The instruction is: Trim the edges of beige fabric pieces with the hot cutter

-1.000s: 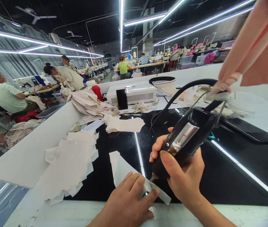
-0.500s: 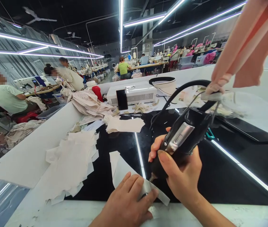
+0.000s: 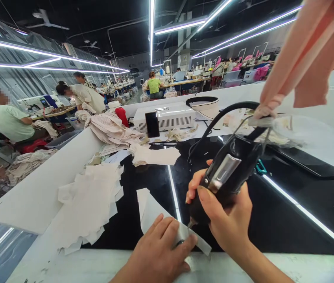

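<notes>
My right hand (image 3: pixel 224 208) is wrapped round a black corded hand tool (image 3: pixel 228 165) with a silver plate on its side. The tool is tilted, and its narrow metal tip (image 3: pixel 190 223) points down at the edge of a pale fabric piece (image 3: pixel 152 210), touching or just above it. My left hand (image 3: pixel 162 245) lies on that piece with fingers stretched out, pressing it against the glossy black work surface (image 3: pixel 143 173). A small dark, round-edged thing (image 3: pixel 180 243) shows between its fingers, mostly hidden. A pink cloth strip (image 3: pixel 296 70) is tied at the tool's cord end.
Stacked pale fabric pieces (image 3: pixel 87 204) lie at left, more cloth (image 3: pixel 110 129) behind. A white vented box (image 3: pixel 167 118), a phone (image 3: pixel 152 125) and a visor (image 3: pixel 205 106) stand at the back. A teal-handled item (image 3: pixel 260 167) and a black slab (image 3: pixel 311 163) lie right. People sit beyond the white partition (image 3: pixel 34 192).
Almost nothing differs. The tool and my right hand have shifted very slightly, while my left hand stays on the fabric piece.
</notes>
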Motion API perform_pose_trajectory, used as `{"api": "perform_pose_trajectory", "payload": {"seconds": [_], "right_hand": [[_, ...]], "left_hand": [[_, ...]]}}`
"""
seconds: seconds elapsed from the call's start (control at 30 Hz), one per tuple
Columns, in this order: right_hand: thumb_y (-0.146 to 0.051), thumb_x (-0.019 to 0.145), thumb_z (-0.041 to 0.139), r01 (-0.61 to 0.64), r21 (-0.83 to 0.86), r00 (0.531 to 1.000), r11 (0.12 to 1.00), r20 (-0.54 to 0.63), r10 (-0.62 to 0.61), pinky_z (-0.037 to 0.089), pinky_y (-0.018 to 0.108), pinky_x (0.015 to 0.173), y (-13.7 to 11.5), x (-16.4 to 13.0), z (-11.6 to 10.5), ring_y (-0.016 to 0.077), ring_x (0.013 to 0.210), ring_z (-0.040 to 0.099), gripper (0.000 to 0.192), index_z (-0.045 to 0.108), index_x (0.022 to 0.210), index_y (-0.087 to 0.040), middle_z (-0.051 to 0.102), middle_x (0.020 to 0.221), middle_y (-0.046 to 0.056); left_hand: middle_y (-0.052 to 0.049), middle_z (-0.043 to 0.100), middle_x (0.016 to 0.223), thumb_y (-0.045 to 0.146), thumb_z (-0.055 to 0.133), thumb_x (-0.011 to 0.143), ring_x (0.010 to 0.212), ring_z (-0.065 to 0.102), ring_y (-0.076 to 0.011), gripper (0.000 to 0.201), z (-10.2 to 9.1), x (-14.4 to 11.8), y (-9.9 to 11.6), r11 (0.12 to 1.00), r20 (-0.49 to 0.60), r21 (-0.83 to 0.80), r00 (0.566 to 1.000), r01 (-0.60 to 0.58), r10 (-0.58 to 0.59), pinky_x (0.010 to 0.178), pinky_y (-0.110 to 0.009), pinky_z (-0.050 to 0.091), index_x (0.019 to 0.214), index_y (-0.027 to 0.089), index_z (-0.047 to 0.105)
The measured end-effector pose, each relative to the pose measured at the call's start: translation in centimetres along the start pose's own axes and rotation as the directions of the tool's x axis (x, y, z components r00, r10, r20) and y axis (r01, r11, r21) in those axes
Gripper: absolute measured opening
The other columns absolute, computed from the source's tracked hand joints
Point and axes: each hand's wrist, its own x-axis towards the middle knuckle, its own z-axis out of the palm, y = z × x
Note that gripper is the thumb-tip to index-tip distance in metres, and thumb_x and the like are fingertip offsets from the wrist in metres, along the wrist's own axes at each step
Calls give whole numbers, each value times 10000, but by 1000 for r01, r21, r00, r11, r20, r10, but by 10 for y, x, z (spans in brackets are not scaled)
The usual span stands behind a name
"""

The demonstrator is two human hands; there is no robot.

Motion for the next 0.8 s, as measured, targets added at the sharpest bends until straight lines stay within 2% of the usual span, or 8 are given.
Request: {"api": "perform_pose_trajectory", "payload": {"seconds": [0.17, 0.37, 0.47, 0.53, 0.63, 0.7, 0.8], "right_hand": [[-212, 953, 833, 19, 45, 998, 999, -59, -16, 639, 277, 521, -2, 4, 10, 146, 569, 674, 334, 596, 1174, -295, 753, 852, -43], [-217, 949, 833, 7, 46, 1000, 999, -6, -7, 629, 279, 551, 0, 5, 16, 145, 606, 659, 302, 576, 1084, -298, 733, 850, -46], [-182, 940, 806, -1, 23, 999, 1000, -34, 2, 610, 262, 536, -2, 5, 18, 133, 577, 634, 287, 578, 1075, -291, 725, 810, -53], [-170, 925, 804, -1, 23, 998, 1000, -62, 3, 604, 254, 523, -5, 4, 20, 131, 570, 626, 279, 582, 1046, -288, 720, 789, -54], [-147, 903, 817, 17, 37, 997, 999, -75, -14, 599, 238, 512, -9, 1, 21, 129, 582, 633, 277, 598, 1003, -284, 718, 792, -52], [-110, 885, 821, 28, 48, 997, 998, -72, -24, 602, 225, 521, -11, -2, 21, 121, 588, 640, 294, 617, 1005, -284, 718, 800, -58], [-64, 872, 811, 30, 54, 997, 998, -67, -26, 618, 213, 544, -14, -6, 21, 112, 591, 656, 324, 649, 1038, -290, 730, 814, -62]], "left_hand": [[-96, 714, 1266, 558, 968, 916, 1204, 743, -295, 694, 4, -4, -2, 1000, 38, 9, 999, 8, -9, 1130, -483, 664, 1455, 259, 649], [-102, 720, 1235, 521, 961, 929, 1150, 750, -295, 653, 1, -1, -1, 1000, 3, 21, 1000, -4, 4, 1081, -491, 690, 1441, 250, 658], [-97, 725, 1223, 503, 936, 960, 1148, 758, -300, 594, -5, 2, -1, 1000, 5, -9, 1000, 2, -2, 1070, -512, 696, 1423, 248, 664], [-92, 726, 1209, 468, 864, 1034, 1129, 763, -285, 515, -13, 4, -3, 998, 19, -61, 1000, 10, -9, 1073, -505, 695, 1440, 233, 650], [-103, 722, 1199, 436, 672, 1163, 1090, 759, -253, 404, -24, 4, -5, 989, 63, -139, 997, 47, -39, 1033, -421, 703, 1470, 179, 615], [-117, 715, 1207, 456, 546, 1214, 1084, 750, -249, 394, -28, 3, -6, 984, 91, -162, 994, 67, -53, 985, -375, 706, 1465, 158, 608], [-127, 704, 1228, 492, 469, 1231, 1091, 741, -264, 423, -29, -1, -6, 983, 103, -166, 993, 77, -61, 958, -382, 706, 1449, 165, 625]]}}
